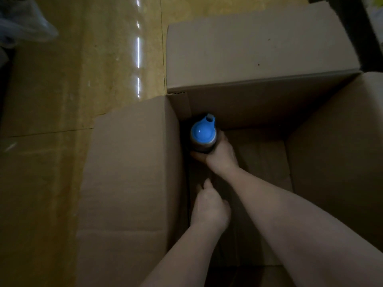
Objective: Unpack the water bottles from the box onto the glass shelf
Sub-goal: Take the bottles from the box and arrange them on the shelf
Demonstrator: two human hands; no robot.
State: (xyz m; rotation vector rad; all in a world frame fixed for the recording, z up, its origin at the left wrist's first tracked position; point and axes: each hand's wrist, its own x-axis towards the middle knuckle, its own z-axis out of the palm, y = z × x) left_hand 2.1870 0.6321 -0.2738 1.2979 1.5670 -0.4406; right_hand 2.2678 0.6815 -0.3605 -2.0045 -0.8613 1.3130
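Floor (62, 100): glossy yellow-brown tile, light streaks reflected. Open cardboard box (259, 59) sits directly on it, flaps spread outward. Crumpled clear plastic bag (24, 21) lies at far left corner of view.
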